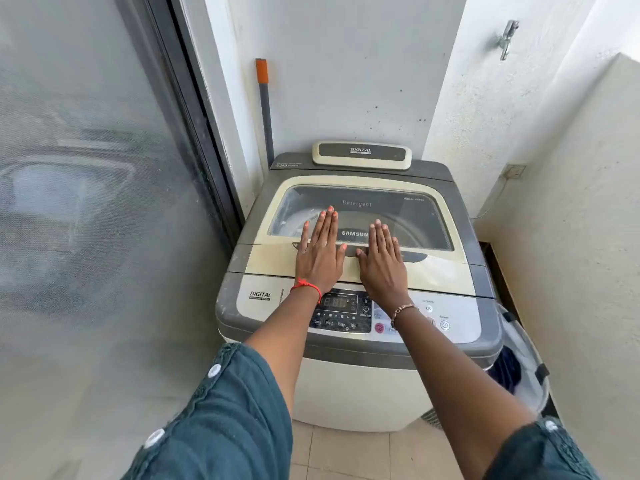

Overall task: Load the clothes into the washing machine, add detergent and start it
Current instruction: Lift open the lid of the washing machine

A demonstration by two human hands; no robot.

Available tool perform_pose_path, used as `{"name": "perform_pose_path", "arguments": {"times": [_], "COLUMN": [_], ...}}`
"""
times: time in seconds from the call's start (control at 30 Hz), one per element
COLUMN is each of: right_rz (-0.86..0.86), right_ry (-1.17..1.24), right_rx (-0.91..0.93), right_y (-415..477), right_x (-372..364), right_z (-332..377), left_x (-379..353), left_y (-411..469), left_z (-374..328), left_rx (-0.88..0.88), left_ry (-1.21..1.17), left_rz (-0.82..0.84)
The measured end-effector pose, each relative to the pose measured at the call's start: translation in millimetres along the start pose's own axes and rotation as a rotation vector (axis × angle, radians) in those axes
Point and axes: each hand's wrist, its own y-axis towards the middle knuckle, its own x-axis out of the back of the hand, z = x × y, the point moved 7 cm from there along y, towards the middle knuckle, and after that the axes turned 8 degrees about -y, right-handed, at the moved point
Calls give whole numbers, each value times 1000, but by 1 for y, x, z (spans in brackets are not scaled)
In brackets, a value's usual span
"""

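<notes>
Two palms on the lid [277,258]

Clothes [507,370] sit in the basket [531,344] right of the washing machine [346,386]. Past the control panel [341,311], our left hand [320,252] and right hand [381,263] lie flat on the closed lid, fingers [328,226] straight, pressed together.

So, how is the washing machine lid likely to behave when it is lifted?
The lid looks stiff: a cream frame round a glass window. A seam crosses it near the left hand and right hand, so it probably folds there rather than rising whole. The glass may make it fairly heavy and breakable if dropped.
</notes>
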Motion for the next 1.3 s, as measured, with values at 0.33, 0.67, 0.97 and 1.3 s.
{"name": "perform_pose_path", "arguments": {"times": [0.33,0.67,0.97,1.3], "right_rz": [38,121,320,343], "right_ry": [-56,-86,-84,-9], "right_rx": [-5,191,167,164], "right_y": [0,7,37,102], "right_x": [-1,10,47,111], "right_z": [-4,2,3,3], "left_x": [-20,-17,28,89], "left_y": [0,-1,0,56], "left_z": [0,-4,-20,-34], "left_rx": [14,-77,-400,-397], "left_ry": [12,89,268,471], "left_rz": [77,111,57,-168]}}
